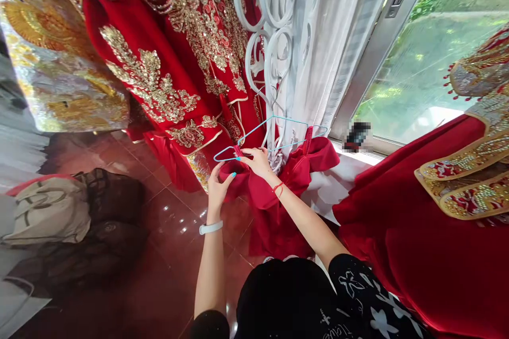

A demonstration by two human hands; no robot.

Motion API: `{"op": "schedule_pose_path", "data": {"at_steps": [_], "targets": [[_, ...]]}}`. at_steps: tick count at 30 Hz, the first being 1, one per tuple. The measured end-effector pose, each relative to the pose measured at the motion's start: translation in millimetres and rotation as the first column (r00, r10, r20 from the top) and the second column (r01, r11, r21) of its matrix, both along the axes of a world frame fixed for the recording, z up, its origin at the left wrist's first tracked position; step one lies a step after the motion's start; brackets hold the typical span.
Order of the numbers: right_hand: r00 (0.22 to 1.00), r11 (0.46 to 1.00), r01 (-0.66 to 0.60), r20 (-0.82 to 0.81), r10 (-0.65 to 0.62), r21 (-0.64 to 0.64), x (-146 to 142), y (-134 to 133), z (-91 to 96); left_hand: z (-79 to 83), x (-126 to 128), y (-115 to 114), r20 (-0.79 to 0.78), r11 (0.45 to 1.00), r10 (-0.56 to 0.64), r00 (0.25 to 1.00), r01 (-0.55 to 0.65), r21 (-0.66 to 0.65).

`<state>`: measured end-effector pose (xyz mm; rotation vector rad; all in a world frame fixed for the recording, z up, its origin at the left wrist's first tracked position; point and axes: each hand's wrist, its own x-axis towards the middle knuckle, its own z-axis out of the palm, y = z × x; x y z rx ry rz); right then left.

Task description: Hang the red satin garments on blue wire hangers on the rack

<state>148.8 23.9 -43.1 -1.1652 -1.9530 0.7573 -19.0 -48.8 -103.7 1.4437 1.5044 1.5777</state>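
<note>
A plain red garment [278, 206] hangs from a light blue wire hanger [270, 135] hooked on a white scrolled metal stand [274, 47]. My left hand [218, 186] grips the red fabric just under the hanger's left end, fingers curled round it. My right hand [256, 161] pinches the red strap [237, 151] at the hanger's left arm. A second red strap [308, 139] sits on the hanger's right arm.
A red gown with gold embroidery [167, 63] hangs to the left. Red velvet cloth with gold trim [429, 222] lies at the right, beside a window [429, 58] and white curtain [326, 37]. Bags [51, 212] rest on the red tiled floor [175, 243].
</note>
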Motion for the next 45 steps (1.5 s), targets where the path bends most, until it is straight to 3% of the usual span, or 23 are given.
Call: {"op": "schedule_pose_path", "data": {"at_steps": [4, 7, 11, 14, 16, 18, 20, 22, 24, 26, 27, 29, 30, 31, 34, 35, 37, 40, 42, 45], "targets": [[0.996, 0.997, 0.072, -0.05, -0.073, -0.02, -1.9, -3.0, -6.0, 2.2, -6.8, 2.3, 0.021, 0.994, 0.111, 0.994, -0.111, -0.027], [0.996, 0.997, 0.076, -0.05, -0.077, -0.016, -0.3, -6.9, -7.0, 23.5, -18.2, 6.7, -0.018, 0.991, 0.134, 0.991, -0.134, -0.023], [0.996, 0.997, 0.074, -0.038, -0.075, -0.013, -0.2, -11.6, -5.3, 77.0, -25.5, 20.2, -0.301, 0.999, -0.03, 0.953, 0.041, 0.032], [0.997, 0.997, 0.07, -0.011, -0.071, -0.018, -0.3, -10.3, -3.8, 111.0, -13.7, 32.8, -0.54, 0.979, -0.181, 0.822, 0.204, -0.018], [0.996, 0.996, 0.085, 0.001, -0.085, -0.028, 0.9, -6.6, -3.1, 120.2, -0.2, 39.0, -0.649, 0.975, -0.182, 0.739, 0.221, -0.022], [0.997, 0.997, 0.066, -0.037, -0.067, -0.045, 3.9, -3.4, -2.5, 118.4, 12.8, 42.4, -0.69, 0.979, -0.16, 0.706, 0.205, -0.017], [0.989, 0.999, -0.023, -0.144, 0.016, -0.042, 10.0, -4.7, -2.1, 109.7, 22.1, 43.7, -0.678, 0.986, -0.135, 0.723, 0.168, -0.017], [0.958, 0.994, -0.108, -0.267, 0.107, 0.011, 22.7, -12.2, -2.5, 99.6, 26.1, 45.4, -0.65, 0.993, -0.105, 0.753, 0.12, -0.021], [0.933, 0.99, -0.074, -0.342, 0.11, 0.117, 47.5, -23.7, -5.0, 92.8, 24.6, 49.6, -0.634, 0.996, -0.083, 0.769, 0.085, -0.027], [0.917, 0.963, 0.149, -0.397, -0.049, 0.227, 87.5, -34.0, -10.5, 91.3, 18.6, 56.2, -0.629, 0.994, -0.102, 0.77, 0.096, -0.043], [0.88, 0.912, 0.32, -0.436, -0.187, 0.255, 112.6, -37.1, -14.5, 92.4, 14.8, 59.6, -0.628, 0.991, -0.131, 0.767, 0.127, -0.052], [0.694, 0.716, 0.663, -0.537, -0.48, 0.218, 167.4, -37.9, -24.1, 96.6, 9.1, 64.2, -0.64, 0.976, -0.192, 0.744, 0.212, -0.046], [0.615, 0.648, 0.743, -0.557, -0.558, 0.171, 194.0, -36.0, -29.4, 98.8, 8.7, 64.6, -0.657, 0.971, -0.189, 0.729, 0.239, -0.014], [0.603, 0.651, 0.748, -0.542, -0.585, 0.13, 217.9, -33.2, -34.7, 100.6, 11.0, 63.5, -0.677, 0.97, -0.144, 0.722, 0.237, 0.047], [0.746, 0.818, 0.576, -0.42, -0.517, 0.016, 263.9, -25.0, -48.4, 100.2, 38.2, 54.5, -0.68, 0.939, 0.131, 0.721, 0.131, 0.319], [0.784, 0.855, 0.519, -0.389, -0.484, -0.017, 270.1, -23.8, -51.7, 98.1, 53.7, 51.7, -0.676, 0.919, 0.167, 0.718, 0.135, 0.371], [0.806, 0.875, 0.481, -0.364, -0.466, -0.055, 272.3, -24.2, -55.9, 92.1, 90.8, 50.2, -0.739, 0.888, 0.044, 0.672, 0.312, 0.337], [0.765, 0.847, 0.53, -0.403, -0.502, -0.05, 265.7, -30.9, -58.7, 84.4, 148.9, 61.4, -0.812, 0.808, -0.218, 0.541, 0.567, 0.161], [0.718, 0.821, 0.57, -0.463, -0.52, -0.04, 263.0, -37.3, -60.0, 81.8, 180.5, 73.5, -0.806, 0.778, -0.329, 0.492, 0.625, 0.064], [0.635, 0.767, 0.64, -0.532, -0.561, -0.046, 265.8, -45.7, -62.0, 79.5, 209.5, 87.1, -0.77, 0.796, -0.432, 0.469, 0.6, -0.081]]}}
